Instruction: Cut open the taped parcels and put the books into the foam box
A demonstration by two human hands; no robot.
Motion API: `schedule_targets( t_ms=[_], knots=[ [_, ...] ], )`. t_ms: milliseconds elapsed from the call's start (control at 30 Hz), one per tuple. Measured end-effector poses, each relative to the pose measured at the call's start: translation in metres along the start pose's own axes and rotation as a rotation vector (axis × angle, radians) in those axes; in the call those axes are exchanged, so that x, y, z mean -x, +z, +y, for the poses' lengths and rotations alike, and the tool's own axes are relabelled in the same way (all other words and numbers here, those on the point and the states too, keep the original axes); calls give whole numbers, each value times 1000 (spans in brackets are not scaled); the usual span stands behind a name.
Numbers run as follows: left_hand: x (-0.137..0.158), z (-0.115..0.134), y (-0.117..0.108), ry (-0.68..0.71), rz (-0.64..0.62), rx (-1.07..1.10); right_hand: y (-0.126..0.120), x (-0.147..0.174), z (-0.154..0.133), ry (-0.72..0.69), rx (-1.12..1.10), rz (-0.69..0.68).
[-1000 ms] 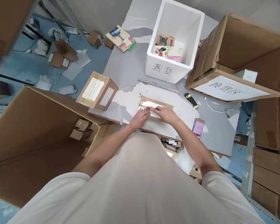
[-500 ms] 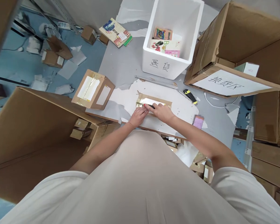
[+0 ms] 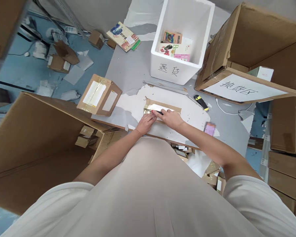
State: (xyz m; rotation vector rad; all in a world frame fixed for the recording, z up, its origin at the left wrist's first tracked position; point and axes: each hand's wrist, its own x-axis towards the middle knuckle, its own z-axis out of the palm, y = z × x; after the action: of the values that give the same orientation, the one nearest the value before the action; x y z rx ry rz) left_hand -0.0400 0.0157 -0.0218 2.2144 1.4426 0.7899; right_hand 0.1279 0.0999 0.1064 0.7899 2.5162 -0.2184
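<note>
A small cardboard box (image 3: pixel 160 104) with a white label and shiny clear tape lies in front of me on the worktable. My left hand (image 3: pixel 146 122) grips its near left edge, fingers close together over the tape. In my right hand (image 3: pixel 172 119) is a slim black tool with a red tip (image 3: pixel 158 112), laid low across the label. The tool's tip meets my left fingertips, and its exact kind is too small to make out. Both hands almost touch. A black and yellow utility knife (image 3: pixel 201 102) rests to the right of the box.
A white foam bin (image 3: pixel 175 70) with books stands behind. Large open cartons flank me, one at right (image 3: pixel 213 62) and one at lower left (image 3: pixel 39 148). A taped box (image 3: pixel 98 95) and books (image 3: pixel 123 36) sit on the table's left. A cable (image 3: pixel 228 110) lies at right.
The view has shifted slightly. Both hands and the black tool stay in nearly the same place on the box.
</note>
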Motion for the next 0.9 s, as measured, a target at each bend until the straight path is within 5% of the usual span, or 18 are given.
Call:
schedule_targets(
  t_ms=[133, 367, 633, 767, 900],
  knots=[
    [3, -3, 2, 19, 1, -48, 5, 16, 11, 44, -11, -26],
    [2, -7, 7, -2, -7, -37, 33, 106, 62, 233, 54, -166],
    [-2, -7, 7, 11, -3, -45, 42, 140, 66, 307, -15, -104],
    [-3, -1, 2, 22, 3, -53, 65, 167, 68, 451, -332, 74],
    [-5, 8, -13, 75, -23, -119, 109, 162, 43, 672, -1011, 344]
  ],
)
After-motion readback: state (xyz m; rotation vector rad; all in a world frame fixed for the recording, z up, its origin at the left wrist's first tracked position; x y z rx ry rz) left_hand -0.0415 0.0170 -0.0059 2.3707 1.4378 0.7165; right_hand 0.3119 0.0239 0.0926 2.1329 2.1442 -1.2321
